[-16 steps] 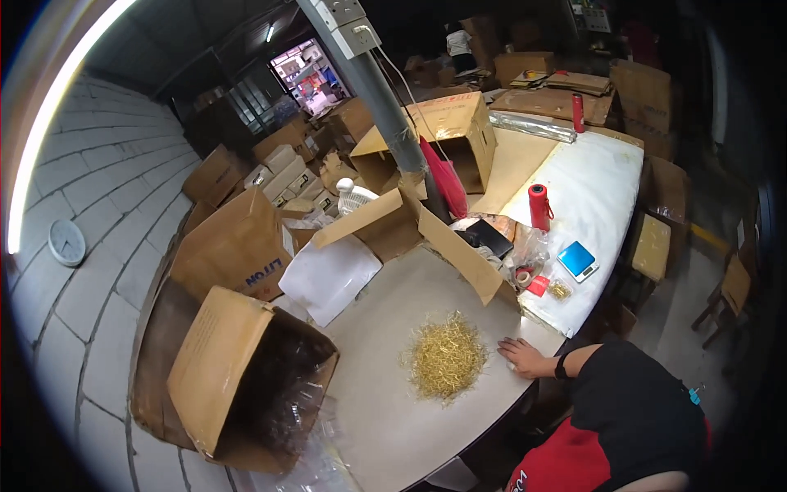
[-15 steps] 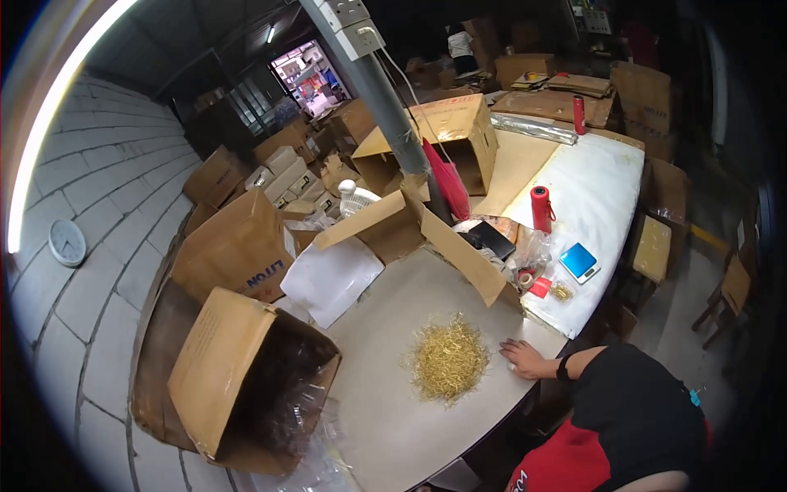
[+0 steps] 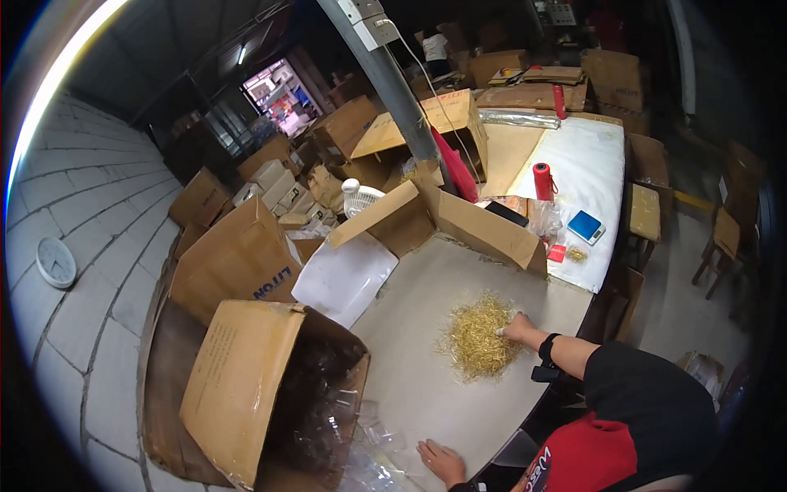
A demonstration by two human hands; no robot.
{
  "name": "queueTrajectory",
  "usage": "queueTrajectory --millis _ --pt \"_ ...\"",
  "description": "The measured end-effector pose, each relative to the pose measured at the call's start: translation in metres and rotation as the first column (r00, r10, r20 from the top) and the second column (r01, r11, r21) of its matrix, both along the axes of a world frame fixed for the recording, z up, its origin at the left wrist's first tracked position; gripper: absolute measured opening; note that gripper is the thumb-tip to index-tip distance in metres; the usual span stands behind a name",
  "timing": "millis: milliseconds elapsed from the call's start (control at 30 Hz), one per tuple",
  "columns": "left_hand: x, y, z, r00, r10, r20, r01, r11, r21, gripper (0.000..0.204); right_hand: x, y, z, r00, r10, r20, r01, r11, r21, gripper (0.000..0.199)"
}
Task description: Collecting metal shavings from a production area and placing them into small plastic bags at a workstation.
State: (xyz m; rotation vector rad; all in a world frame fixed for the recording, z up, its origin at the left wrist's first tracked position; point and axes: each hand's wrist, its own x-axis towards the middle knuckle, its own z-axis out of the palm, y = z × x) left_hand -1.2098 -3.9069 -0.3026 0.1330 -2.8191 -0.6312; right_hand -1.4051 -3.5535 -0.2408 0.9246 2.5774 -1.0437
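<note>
A loose pile of small, thin golden metal pieces [image 3: 477, 340] lies on the grey worktable [image 3: 410, 328]; single pieces are too small to name exactly. My right hand [image 3: 518, 328] is at the pile's right edge, fingers drawn together in a pinch. Whether any pieces are between the fingertips is too small to see. Something white shows at one finger. A dark band circles that wrist. Lower down, my left hand [image 3: 441, 462] rests on the table near its front edge, fingers stretched out and holding nothing. Clear plastic bags [image 3: 373, 447] lie just left of it.
An opened carton [image 3: 238, 385] stands on the left, clear plastic inside. Cardboard flaps [image 3: 484, 230] border the table's far side beside a white sheet [image 3: 340, 283]. On the right, a white-covered table [image 3: 574, 164] bears a blue-topped scale [image 3: 586, 226] and red flask [image 3: 543, 182]. A post [image 3: 389, 90] rises behind.
My right hand has gone from lying flat beside the pile to a pinch at its edge. My left hand has come into view on the table. The whole view has shifted.
</note>
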Motion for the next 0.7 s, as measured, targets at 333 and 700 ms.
queueTrajectory --millis 333,700 --pt "0.006 -0.002 0.012 0.998 -0.022 -0.061 0.021 1.000 -0.012 0.044 0.002 -0.033 -0.044 0.901 -0.392 0.187 0.392 0.551 -0.736 0.034" --pt "0.005 0.006 0.022 0.999 -0.032 -0.001 0.031 0.995 -0.092 0.045 0.029 0.007 0.001 0.938 -0.331 -0.105 0.004 0.313 -0.950 0.035"
